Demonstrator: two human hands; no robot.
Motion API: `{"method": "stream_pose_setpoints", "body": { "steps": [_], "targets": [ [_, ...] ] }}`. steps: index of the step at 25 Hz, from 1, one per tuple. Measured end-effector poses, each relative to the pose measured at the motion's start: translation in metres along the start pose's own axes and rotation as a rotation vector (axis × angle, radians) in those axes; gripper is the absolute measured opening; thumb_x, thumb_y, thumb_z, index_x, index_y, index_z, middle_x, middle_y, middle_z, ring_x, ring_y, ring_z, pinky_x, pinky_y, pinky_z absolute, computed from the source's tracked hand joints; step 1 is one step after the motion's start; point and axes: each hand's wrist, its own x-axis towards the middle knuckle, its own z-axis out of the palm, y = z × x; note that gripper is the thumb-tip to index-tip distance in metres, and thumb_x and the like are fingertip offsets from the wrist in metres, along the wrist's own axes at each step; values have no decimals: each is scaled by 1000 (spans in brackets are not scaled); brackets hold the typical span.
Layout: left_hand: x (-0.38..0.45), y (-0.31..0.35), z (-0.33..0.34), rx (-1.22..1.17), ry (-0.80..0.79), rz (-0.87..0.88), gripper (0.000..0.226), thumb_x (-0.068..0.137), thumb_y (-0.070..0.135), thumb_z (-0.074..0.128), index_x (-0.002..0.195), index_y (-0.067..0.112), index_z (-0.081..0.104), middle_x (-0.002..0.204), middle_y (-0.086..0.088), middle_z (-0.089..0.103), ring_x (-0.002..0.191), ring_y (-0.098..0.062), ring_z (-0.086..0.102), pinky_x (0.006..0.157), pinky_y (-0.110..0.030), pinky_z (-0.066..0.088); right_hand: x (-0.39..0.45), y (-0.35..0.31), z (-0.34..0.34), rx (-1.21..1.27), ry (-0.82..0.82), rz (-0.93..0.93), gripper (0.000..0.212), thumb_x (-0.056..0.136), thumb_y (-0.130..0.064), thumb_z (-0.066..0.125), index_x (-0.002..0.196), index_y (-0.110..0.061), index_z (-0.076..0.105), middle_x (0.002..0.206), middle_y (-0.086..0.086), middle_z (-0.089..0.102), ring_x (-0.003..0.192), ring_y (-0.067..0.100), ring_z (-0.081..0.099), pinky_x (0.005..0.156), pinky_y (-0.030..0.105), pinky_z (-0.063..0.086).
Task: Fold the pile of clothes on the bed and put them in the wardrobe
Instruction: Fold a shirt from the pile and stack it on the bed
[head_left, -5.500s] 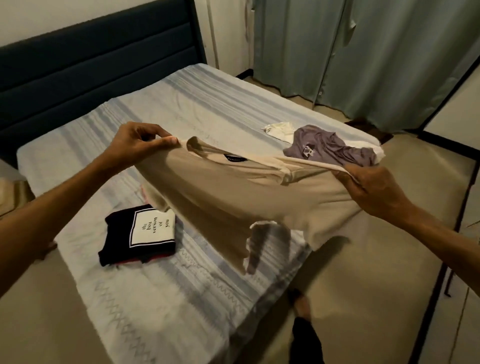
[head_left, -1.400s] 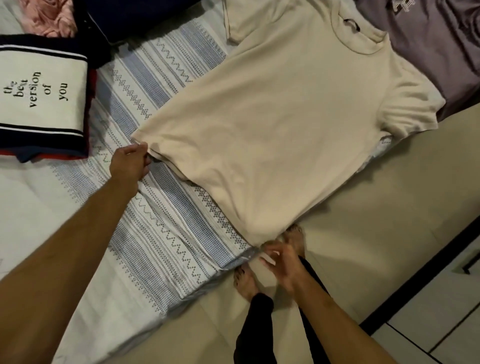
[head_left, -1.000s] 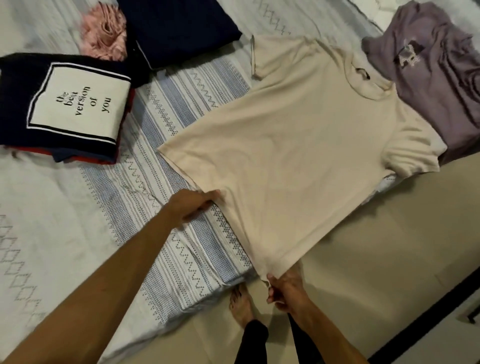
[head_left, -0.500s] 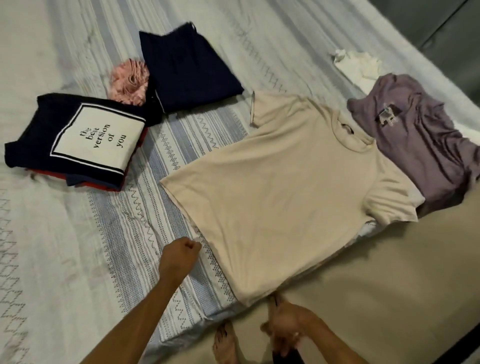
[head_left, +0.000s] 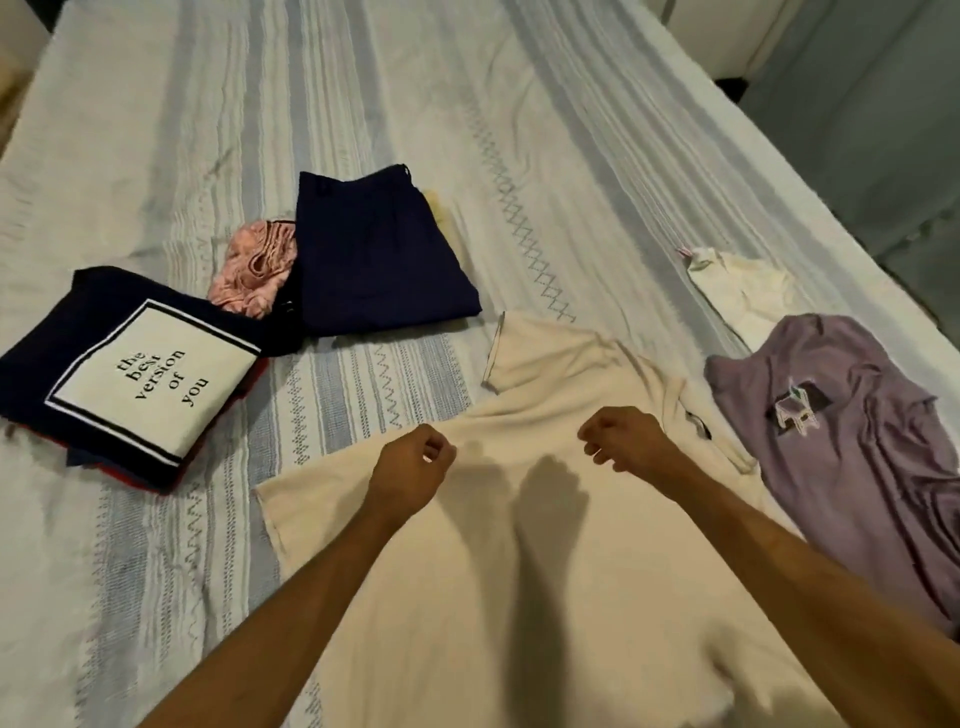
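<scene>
Grip: left hand (head_left: 413, 462) and right hand (head_left: 621, 441) are held just above the chest of the beige T-shirt (head_left: 467, 545), fingers curled in on themselves, nothing caught between them as far as can be seen. Contact w/ the cloth cannot be confirmed; shadows under both fists suggest a small gap.

Task item: beige T-shirt is laid flat, front up, at the near edge of the bed (head_left: 519, 130), collar pointing toward the right edge. Not yet folded; sleeves spread.

Done so far (judged): a stack topped by a dark shirt w/ white text panel (head_left: 124, 374) is seen folded near the left edge; folded navy garment (head_left: 374, 254) sits just beyond it, w/ a bunched pink item (head_left: 254, 273) between the two, touching both.

Left (judged): beige T-shirt to be folded; purple T-shirt (head_left: 857, 457) lies crumpled at the right edge, unfolded; small white garment (head_left: 737, 286) just beyond it, also loose. Nothing moved to wardrobe yet. Approx. halfway thru folding.

Hidden/unclear: hem of beige T-shirt is cut off by the frame bottom and covered by the forearms. Wardrobe not in view. Contents of stack under the text shirt only show as red and blue edges. Pink item's type cannot be told.
</scene>
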Motion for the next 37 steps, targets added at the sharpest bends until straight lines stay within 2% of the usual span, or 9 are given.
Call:
{"method": "stream_pose_setpoints", "body": {
  "steps": [4,7,11,15,19,22,26,31,37],
  "targets": [
    [109,41,51,-52,134,-19,30,94,47,69,119,32,62,114,0,64,106,-18,62,93,-39,52,150,-21,-51,-273,124,-263,12,96,-23,69,103,-14,73,100,4,75,95,24,70,82,31,49],
    [164,57,77,101,28,-92,52,93,60,65,137,35,55,125,0,55,117,-24,51,103,-44,43,235,-42,-61,-370,79,-418,38,96,-29,72,131,-16,62,121,11,69,110,28,66,87,31,45],
    [183,68,83,374,-38,-58,25,96,52,67,115,36,69,114,5,53,110,-19,44,98,-42,42,295,-74,-36,-512,-153,-444,65,92,-50,73,149,-31,47,135,13,57,127,34,54,105,40,42],
    [181,63,73,318,-87,9,22,94,44,73,114,40,67,110,14,60,107,-16,56,92,-39,50,318,-98,-13,-759,-289,-448,29,84,-42,79,104,-24,68,103,-1,62,109,25,60,90,38,47],
    [183,60,73,256,-68,-63,27,93,38,76,117,31,67,98,15,70,90,-14,69,81,-33,56,333,-105,-29,-475,-179,-502,10,86,-22,78,91,-18,71,94,-1,65,100,22,64,87,35,54],
    [209,74,62,200,47,-8,16,100,26,70,112,19,76,102,2,73,90,-18,69,83,-38,58,343,-92,-59,-186,-137,-338,11,88,-21,80,90,-16,70,87,-6,62,85,14,58,79,27,49],
    [257,96,41,374,39,-68,10,103,30,62,101,28,72,94,7,70,85,-14,67,76,-39,59,349,-75,-90,40,-123,-164,14,86,-14,81,80,-19,69,94,5,69,85,19,64,75,29,57],
    [263,91,46,342,35,-121,9,101,27,63,93,30,68,86,11,70,80,-10,67,76,-43,62,342,-56,-94,162,-63,-143,26,95,-30,74,107,-8,67,98,10,77,84,23,74,70,30,61],
    [144,88,88,270,224,-10,7,105,38,57,104,33,62,98,11,63,87,-12,60,76,-40,54,260,43,-110,-162,203,-312,24,102,-39,58,114,-20,52,88,-2,67,81,16,64,66,30,47]
  ]
}}
